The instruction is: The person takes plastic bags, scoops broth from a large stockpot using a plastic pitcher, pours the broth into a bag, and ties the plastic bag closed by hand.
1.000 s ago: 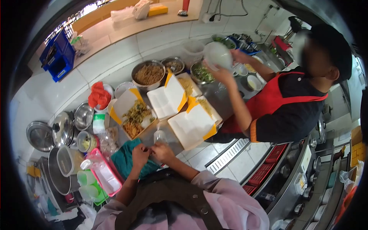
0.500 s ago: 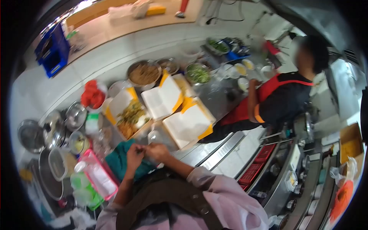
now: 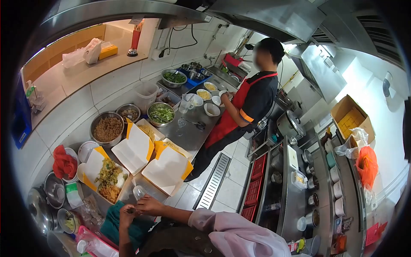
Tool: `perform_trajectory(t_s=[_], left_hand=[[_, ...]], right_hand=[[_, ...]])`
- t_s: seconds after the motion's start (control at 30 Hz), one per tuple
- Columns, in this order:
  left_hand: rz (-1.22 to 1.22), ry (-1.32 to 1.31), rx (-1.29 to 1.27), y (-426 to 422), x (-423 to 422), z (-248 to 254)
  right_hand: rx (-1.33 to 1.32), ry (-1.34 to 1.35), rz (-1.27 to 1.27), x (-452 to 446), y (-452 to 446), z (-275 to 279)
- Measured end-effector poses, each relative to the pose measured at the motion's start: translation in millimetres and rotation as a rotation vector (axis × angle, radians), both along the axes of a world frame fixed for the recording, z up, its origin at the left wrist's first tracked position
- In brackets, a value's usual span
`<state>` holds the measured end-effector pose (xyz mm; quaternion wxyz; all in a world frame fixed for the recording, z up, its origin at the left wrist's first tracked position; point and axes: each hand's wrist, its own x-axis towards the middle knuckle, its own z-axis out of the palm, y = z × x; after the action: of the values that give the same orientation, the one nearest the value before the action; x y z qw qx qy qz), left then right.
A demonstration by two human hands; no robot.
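Observation:
My left hand (image 3: pixel 127 216) and my right hand (image 3: pixel 150 205) meet at the near edge of the steel counter, fingers closed and pressed together. Whatever is between them is too small to make out. Under and behind my left hand lies a dark green cloth (image 3: pixel 112 222). Just beyond my right hand is a clear plastic item (image 3: pixel 138 192). A takeout box (image 3: pixel 89 170) further off holds rice, greens and shredded orange-brown food. Beside it stand a box with a raised white lid (image 3: pixel 132 152) and another white-lidded box (image 3: pixel 167 169).
A bowl of brown minced food (image 3: pixel 107 129) and a bowl of chopped greens (image 3: pixel 161 114) stand along the wall. At left are a red cloth (image 3: pixel 65 162), steel bowls (image 3: pixel 54 190) and a pink basket (image 3: pixel 92 242). A co-worker in a red apron (image 3: pixel 227 115) handles a small bowl farther along.
My view has swung up and to the right, so the counter and my hands sit lower and further left. My hands remain together; the co-worker still stands at the counter.

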<state>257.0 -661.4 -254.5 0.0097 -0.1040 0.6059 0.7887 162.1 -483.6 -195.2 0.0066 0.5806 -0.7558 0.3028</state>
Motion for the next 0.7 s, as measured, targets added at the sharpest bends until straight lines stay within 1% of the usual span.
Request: perform_trajectory(t_s=[0.03,0.07,0.13,0.17,0.23,0.3,0.33,0.37,0.43,0.47,0.5,0.53,0.57,0.6,0.67,0.7], left_hand=[[-0.095,-0.056,-0.017,-4.9,-3.2,1.4],[-0.088,-0.049,-0.016,-7.9,-6.0,-5.4],[-0.184,-0.048,0.026,-11.5,-14.7,-11.3],[-0.178,-0.05,0.021,-14.3,-15.1,-14.8],[-0.193,-0.014,0.027,-13.0,-16.4,4.5],[-0.201,-0.005,0.065,-15.0,-18.7,-9.1],[-0.206,0.009,0.109,-16.0,-16.2,-15.1],[-0.209,-0.002,0.112,-17.5,-11.8,-21.0],[-0.194,0.074,0.163,-14.4,-13.0,-9.6],[-0.187,0.072,0.171,-15.8,-12.1,-15.8],[-0.24,0.061,0.112,-17.8,-12.5,-20.5],[-0.295,0.046,0.053,-18.1,-9.9,-25.3],[-0.289,0.044,0.06,-16.2,-8.5,-29.5],[-0.273,0.052,0.069,-12.6,-8.3,-23.3],[-0.248,0.066,0.08,-6.7,-5.3,-4.8],[-0.209,0.02,0.073,-5.1,-4.3,8.7]], right_hand=[[0.002,0.008,0.003,-0.5,0.2,1.0],[-0.008,0.018,0.014,0.4,-0.1,1.7],[-0.021,0.037,0.035,-5.6,-2.0,6.5],[-0.031,0.018,0.036,-7.3,-2.3,7.3],[-0.002,0.005,0.035,-6.9,-4.3,5.9],[0.03,-0.021,0.043,-6.4,-6.3,8.3],[0.069,-0.042,0.053,-5.0,-6.7,11.2],[0.114,-0.117,0.066,-3.8,-6.6,14.5],[0.127,-0.159,0.068,-3.3,-6.9,10.6],[0.138,-0.192,0.071,-4.0,-6.8,9.3],[0.147,-0.194,0.079,-4.1,-6.7,8.6],[0.176,-0.26,0.046,-1.5,-5.4,7.7],[0.206,-0.323,0.013,-0.3,-4.0,7.6],[0.213,-0.324,0.02,0.5,-3.4,8.0],[0.177,-0.434,0.019,0.2,-3.4,10.1],[0.183,-0.424,0.025,-1.5,-3.5,11.2]])
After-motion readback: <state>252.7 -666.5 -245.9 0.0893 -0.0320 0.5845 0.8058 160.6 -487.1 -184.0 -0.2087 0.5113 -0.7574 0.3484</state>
